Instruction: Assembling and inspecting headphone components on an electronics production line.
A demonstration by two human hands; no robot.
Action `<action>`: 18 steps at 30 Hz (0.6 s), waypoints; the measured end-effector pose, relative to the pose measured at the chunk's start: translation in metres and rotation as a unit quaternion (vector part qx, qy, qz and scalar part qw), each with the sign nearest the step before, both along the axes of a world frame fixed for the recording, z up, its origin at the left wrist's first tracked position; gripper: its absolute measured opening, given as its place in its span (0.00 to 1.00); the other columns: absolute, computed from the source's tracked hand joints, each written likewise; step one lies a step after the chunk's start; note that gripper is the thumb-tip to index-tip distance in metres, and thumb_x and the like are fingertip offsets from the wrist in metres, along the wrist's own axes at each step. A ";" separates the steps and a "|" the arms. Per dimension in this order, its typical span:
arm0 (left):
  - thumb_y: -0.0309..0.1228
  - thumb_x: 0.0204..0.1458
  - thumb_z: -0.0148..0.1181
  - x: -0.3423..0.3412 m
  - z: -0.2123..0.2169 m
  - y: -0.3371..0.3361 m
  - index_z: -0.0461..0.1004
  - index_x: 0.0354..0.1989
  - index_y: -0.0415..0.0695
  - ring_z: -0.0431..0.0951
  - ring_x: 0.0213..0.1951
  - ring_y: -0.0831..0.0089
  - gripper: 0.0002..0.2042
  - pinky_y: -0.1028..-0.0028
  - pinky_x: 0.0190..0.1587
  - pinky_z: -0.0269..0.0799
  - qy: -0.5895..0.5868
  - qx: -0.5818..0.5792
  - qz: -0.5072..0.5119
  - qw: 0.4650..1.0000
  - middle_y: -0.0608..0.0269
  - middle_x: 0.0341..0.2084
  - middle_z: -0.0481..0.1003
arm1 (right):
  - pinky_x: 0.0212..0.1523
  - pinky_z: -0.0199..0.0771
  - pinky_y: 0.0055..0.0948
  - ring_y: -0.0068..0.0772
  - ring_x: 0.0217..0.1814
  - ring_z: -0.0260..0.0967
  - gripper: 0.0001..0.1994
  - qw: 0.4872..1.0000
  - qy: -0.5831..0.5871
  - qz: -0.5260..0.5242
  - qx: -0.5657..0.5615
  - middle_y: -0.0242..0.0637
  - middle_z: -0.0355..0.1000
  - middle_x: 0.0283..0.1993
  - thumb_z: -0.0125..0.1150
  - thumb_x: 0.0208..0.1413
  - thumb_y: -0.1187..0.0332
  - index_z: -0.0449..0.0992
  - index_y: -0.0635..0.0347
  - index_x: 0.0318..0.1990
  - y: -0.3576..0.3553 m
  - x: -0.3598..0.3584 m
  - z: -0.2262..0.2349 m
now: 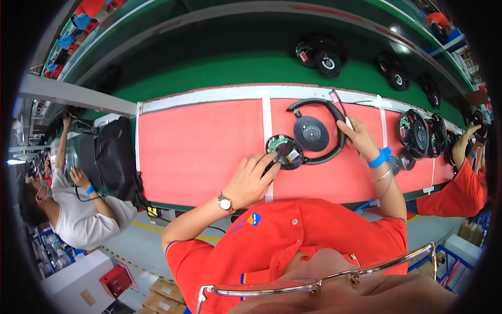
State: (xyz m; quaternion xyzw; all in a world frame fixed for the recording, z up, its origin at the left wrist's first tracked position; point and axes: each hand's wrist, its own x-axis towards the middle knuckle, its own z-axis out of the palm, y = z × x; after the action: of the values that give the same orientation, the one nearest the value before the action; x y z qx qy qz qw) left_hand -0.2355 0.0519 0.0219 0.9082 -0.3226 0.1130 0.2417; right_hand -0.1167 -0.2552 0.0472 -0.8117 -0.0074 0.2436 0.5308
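Left hand [251,180]: palm down on the red mat [198,146], fingers stretched toward the open earcup [285,152]; fingertips touch its near edge, pressing rather than wrapped around it. Gold wristwatch [225,203] on this wrist.
Right hand [358,137]: clenched around a thin pink-handled tool [341,109], held like a pen, and lying against the outer side of the headband [319,104]. Blue wrist strap [379,158] below the hand.
Open earcup: lies flat on the mat just right of the white tape line [267,120], inner parts showing (green board, small orange piece; finer detail too small to tell).
Second earcup [311,133]: closed, dark grey, with a round grille, just beside the open one and inside the curve of the headband.
Headband: black, arcs from upper left over the closed cup and down its right side.
Mat: red, on the bench in front of the person, white strip along its far edge.
Green conveyor [235,63]: beyond the mat, carrying more black earcups [321,55].
Stacked earcups [418,133]: upright in a row at the mat's right end.
Neighbours: a person in white [78,214] at the left; an orange sleeve [460,191] at the right.
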 end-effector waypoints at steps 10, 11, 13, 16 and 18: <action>0.29 0.42 0.60 -0.007 -0.009 -0.013 0.69 0.50 0.37 0.70 0.48 0.59 0.23 0.63 0.47 0.67 -0.020 0.025 -0.008 0.999 0.53 0.50 0.68 | 0.34 0.71 0.37 0.47 0.32 0.68 0.22 0.900 -0.346 0.198 -0.177 0.45 0.68 0.34 0.49 0.54 0.78 0.68 0.57 0.58 0.048 -0.053 0.024; 0.29 0.42 0.60 -0.007 -0.010 -0.014 0.69 0.50 0.37 0.70 0.48 0.59 0.23 0.63 0.47 0.67 -0.018 0.023 -0.008 1.000 0.53 0.50 0.68 | 0.30 0.71 0.37 0.47 0.28 0.67 0.23 0.888 -0.349 0.227 -0.196 0.43 0.67 0.31 0.50 0.51 0.79 0.68 0.56 0.57 0.054 -0.060 0.027; 0.29 0.43 0.59 -0.007 -0.011 -0.015 0.69 0.51 0.40 0.70 0.48 0.60 0.22 0.64 0.46 0.67 -0.039 0.046 -0.025 0.998 0.54 0.48 0.69 | 0.28 0.71 0.38 0.46 0.27 0.67 0.24 0.881 -0.358 0.236 -0.200 0.43 0.66 0.31 0.50 0.50 0.80 0.68 0.55 0.58 0.060 -0.066 0.026; 0.30 0.47 0.56 -0.007 -0.014 -0.016 0.70 0.50 0.44 0.71 0.47 0.64 0.19 0.66 0.43 0.68 -0.105 0.075 -0.084 0.988 0.57 0.44 0.70 | 0.27 0.71 0.39 0.46 0.27 0.67 0.27 0.880 -0.338 0.242 -0.230 0.41 0.66 0.31 0.51 0.47 0.80 0.67 0.52 0.59 0.065 -0.071 0.026; 0.30 0.48 0.54 -0.008 -0.020 -0.020 0.70 0.49 0.45 0.71 0.47 0.66 0.17 0.68 0.42 0.68 -0.142 0.086 -0.108 0.980 0.58 0.44 0.70 | 0.27 0.71 0.39 0.46 0.27 0.67 0.29 0.886 -0.303 0.241 -0.257 0.41 0.66 0.31 0.51 0.46 0.80 0.67 0.50 0.59 0.066 -0.074 0.029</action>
State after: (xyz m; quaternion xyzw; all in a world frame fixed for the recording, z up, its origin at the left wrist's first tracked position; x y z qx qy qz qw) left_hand -0.2436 0.0314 0.0023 0.8602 -0.4580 0.1862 0.1254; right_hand -0.1906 -0.1896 0.0759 -0.9271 -0.3005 0.0999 0.2005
